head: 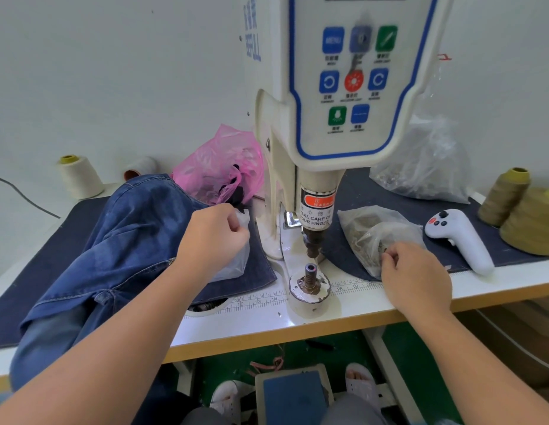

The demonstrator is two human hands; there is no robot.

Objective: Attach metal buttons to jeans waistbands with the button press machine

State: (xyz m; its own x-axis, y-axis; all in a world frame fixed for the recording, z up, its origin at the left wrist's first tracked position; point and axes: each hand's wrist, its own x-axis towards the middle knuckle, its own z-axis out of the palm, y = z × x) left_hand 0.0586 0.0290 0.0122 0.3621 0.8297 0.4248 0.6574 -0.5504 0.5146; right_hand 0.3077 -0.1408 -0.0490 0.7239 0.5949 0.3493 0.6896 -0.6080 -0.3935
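The jeans lie heaped on the dark mat to the left of the press machine, their waistband not under the punch, and the lower die stands bare in front of it. The metal buttons look to be in two small clear bags, one on each side of the machine. The left hand has its fingers curled into the top of the left bag, pinching at something inside; what it holds is hidden. The right hand pinches into the mouth of the right bag in the same way, thumb against fingertips, and whether a piece is already between them I cannot tell.

The step in hand appears to be picking parts for loading. To do it well, take a single piece from each bag, check that it faces the right way, and seat it squarely on its die before bringing the waistband in. Keep fingers out from under the punch, as its warning label says, and keep the foot off the pedal below until both hands are away.

Further out sit a pink bag, a large clear bag, a white handheld controller and thread cones.
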